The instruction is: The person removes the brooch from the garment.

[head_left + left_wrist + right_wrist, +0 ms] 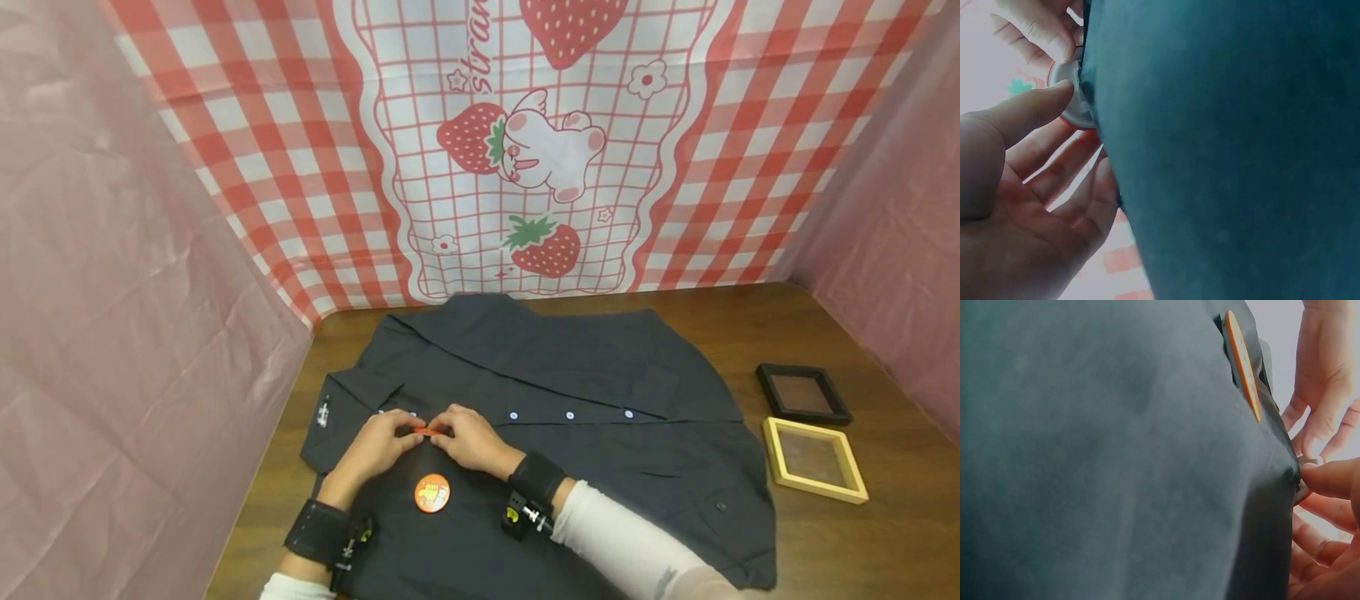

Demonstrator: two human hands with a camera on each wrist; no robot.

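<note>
A dark short-sleeved shirt (570, 483) with pale buttons is spread over the wooden table. Above its lower front, my left hand (378, 446) and right hand (472, 442) meet fingertip to fingertip. Between them they pinch a round pin badge (1080, 117), its grey back showing in the left wrist view and its red-orange edge in the head view. The badge sits against a fold of the dark cloth; whether its pin is fastened cannot be made out. Closer to me, an orange round badge (432, 493) with a yellow design lies on the shirt, attached to the cloth.
At the right of the table lie a black frame (767, 390) and a yellow frame (821, 490), side by side. A red-checked strawberry cloth (300, 167) hangs behind the table. Pink cloth (112, 333) hangs at both sides.
</note>
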